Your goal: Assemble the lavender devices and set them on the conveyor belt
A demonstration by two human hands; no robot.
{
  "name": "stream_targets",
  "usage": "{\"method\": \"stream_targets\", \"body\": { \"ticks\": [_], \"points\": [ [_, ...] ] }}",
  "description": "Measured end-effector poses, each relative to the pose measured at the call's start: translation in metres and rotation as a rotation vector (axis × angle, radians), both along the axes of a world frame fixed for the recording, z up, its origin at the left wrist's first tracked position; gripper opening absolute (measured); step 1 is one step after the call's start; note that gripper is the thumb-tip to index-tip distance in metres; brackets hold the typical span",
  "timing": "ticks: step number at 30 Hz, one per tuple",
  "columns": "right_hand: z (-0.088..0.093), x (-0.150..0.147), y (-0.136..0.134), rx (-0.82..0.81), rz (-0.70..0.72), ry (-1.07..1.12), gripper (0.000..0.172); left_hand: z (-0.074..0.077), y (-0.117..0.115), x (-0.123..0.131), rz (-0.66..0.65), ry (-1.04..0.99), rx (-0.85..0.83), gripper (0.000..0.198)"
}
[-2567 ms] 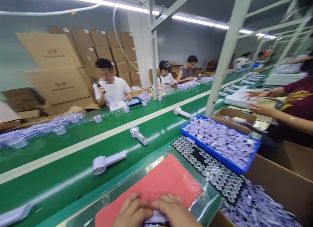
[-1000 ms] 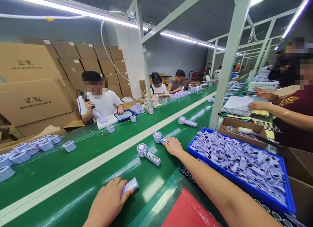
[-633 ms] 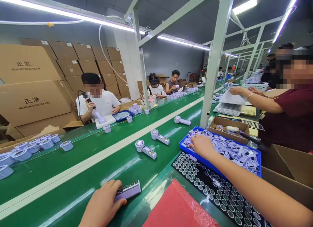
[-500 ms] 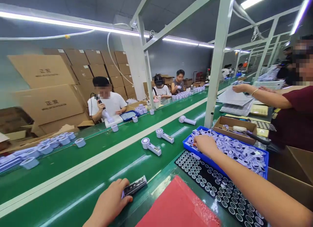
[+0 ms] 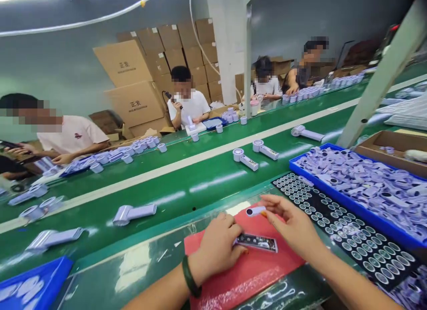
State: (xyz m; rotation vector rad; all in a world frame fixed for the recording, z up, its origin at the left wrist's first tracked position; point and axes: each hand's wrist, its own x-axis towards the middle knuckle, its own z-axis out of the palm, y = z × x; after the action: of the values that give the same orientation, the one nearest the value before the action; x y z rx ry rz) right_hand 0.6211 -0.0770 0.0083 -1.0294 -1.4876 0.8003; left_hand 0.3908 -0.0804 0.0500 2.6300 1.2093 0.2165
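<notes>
My left hand is wrapped round a handheld fan over a red mat. The fan's open handle, with a circuit board showing, points right; its head is hidden under my palm. Between the fingertips of my right hand is a small lavender plastic cover with a black oval at one end. It hovers just above the handle, apart from it. Right of the mat lies a black sheet of round stickers, and beyond it a blue tray heaped with similar covers.
Several lavender fans lie on the green conveyor belt, two with open handles. Another blue tray holds white pieces at lower left. A slanted metal post and a cardboard box stand at right. Co-workers sit across the belt.
My right hand has come out of the tray of covers with one cover, over to the mat. My left hand has brought the fan onto the mat. The view has turned left.
</notes>
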Motion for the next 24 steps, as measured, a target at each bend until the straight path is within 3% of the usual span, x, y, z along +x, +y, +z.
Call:
{"method": "stream_targets", "body": {
  "ticks": [3,6,11,17,24],
  "points": [
    [-0.023,-0.028,-0.03,-0.094,0.045,0.054,0.033,-0.013,-0.004,0.0,0.003,-0.112,0.012,0.045],
    [-0.031,-0.034,-0.04,-0.073,0.017,-0.006,0.027,-0.015,-0.004,-0.005,-0.045,-0.322,-0.035,0.054],
    [-0.025,-0.029,-0.045,-0.009,0.023,-0.134,0.02,-0.011,-0.005,-0.005,-0.098,-0.469,-0.06,0.017],
    [-0.025,-0.023,-0.05,0.002,-0.008,-0.167,0.016,-0.009,-0.008,0.002,-0.04,-0.481,-0.073,0.019],
    [-0.027,-0.021,-0.041,-0.228,0.166,-0.057,0.029,-0.006,-0.003,0.006,0.085,-0.454,-0.196,0.026]
  ]
}}
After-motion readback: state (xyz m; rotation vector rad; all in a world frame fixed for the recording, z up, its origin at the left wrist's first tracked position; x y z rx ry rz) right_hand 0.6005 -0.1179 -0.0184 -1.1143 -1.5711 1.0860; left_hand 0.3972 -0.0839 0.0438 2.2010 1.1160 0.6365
